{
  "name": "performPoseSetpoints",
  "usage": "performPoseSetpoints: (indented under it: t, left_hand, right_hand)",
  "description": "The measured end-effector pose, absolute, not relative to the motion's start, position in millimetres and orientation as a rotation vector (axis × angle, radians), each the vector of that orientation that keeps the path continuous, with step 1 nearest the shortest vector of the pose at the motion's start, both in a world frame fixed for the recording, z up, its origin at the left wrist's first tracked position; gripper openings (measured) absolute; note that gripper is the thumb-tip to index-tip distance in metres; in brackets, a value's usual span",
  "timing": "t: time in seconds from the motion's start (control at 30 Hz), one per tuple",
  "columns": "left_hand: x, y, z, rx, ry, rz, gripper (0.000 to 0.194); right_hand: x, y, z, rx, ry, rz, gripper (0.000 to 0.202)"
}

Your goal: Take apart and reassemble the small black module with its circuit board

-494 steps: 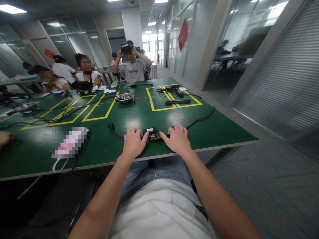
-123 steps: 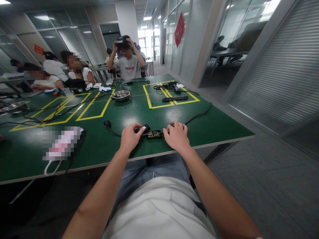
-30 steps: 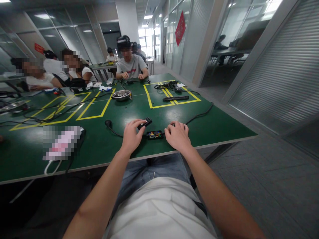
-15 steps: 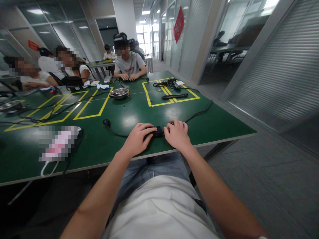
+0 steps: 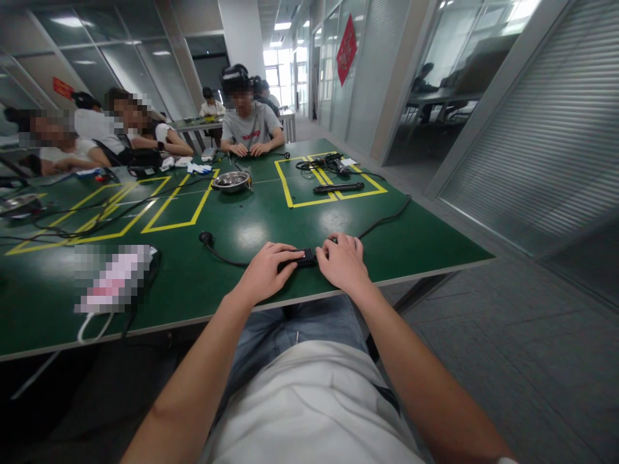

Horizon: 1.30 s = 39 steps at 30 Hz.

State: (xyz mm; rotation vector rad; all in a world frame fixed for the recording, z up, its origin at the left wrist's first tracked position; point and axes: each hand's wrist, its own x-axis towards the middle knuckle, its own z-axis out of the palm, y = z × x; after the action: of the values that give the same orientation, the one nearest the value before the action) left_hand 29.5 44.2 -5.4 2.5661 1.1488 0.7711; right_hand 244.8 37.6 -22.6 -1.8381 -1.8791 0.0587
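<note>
On the near edge of the green table lies a black power adapter (image 5: pixel 305 257), long and box-shaped. My left hand (image 5: pixel 267 273) grips its left part, thumb on the near side and fingers over the top. A black cord (image 5: pixel 226 259) runs from under this hand to a round plug (image 5: pixel 206 239) on the left. At the adapter's right end, my right hand (image 5: pixel 344 259) has its fingers curled down around the black cable (image 5: pixel 382 220), which trails off to the right. The exact grip of the right fingertips is hidden.
A metal bowl (image 5: pixel 233 182) stands mid-table. Yellow tape rectangles (image 5: pixel 286 187) mark the top; one holds a black bar (image 5: pixel 338 187) and tangled cables (image 5: pixel 314 165). A blurred pink-white item (image 5: pixel 116 277) lies left. A person (image 5: pixel 249 125) sits opposite, others to the left.
My hands stay almost in place, the left fingers shifting slightly on the adapter. A person at the far left has stretched an arm further to the right.
</note>
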Motion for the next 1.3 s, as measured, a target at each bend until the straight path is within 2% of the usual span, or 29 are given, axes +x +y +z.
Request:
performPoseSetpoints:
  t: [0.3, 0.4, 0.53, 0.7, 0.83, 0.9, 1.03, 1.13, 1.3]
  left_hand:
    - [31, 41, -6, 2.611, 1.162, 0.759, 0.034]
    - [30, 39, -5, 2.601, 1.185, 0.858, 0.034]
    - [27, 47, -5, 2.412, 1.522, 1.027, 0.033]
    - [27, 58, -7, 2.213, 1.71, 0.875, 0.02]
    - [32, 51, -4, 2.282, 1.841, 0.913, 0.016]
    - [35, 43, 0, 2.313, 1.989, 0.827, 0.024]
    - [42, 34, 7, 2.391, 2.116, 0.403, 0.046]
    - [44, 33, 11, 2.407, 2.131, 0.284, 0.051]
    - [43, 35, 14, 2.339, 2.134, 0.32, 0.051]
  right_hand:
    - [246, 38, -24, -1.828, -1.899, 0.052, 0.032]
    - [245, 39, -25, -1.817, -1.894, 0.054, 0.032]
    - [244, 38, -24, -1.836, -1.892, 0.082, 0.032]
    - [244, 37, -23, -1.827, -1.886, 0.083, 0.037]
    - [244, 37, -23, -1.824, -1.882, 0.084, 0.037]
    - [243, 37, -24, -1.828, -1.879, 0.08, 0.038]
    - [243, 39, -26, -1.821, -1.864, 0.063, 0.038]
    - [243, 39, -27, -1.815, -1.857, 0.069, 0.039]
    - [244, 39, -27, -1.802, -1.835, 0.086, 0.038]
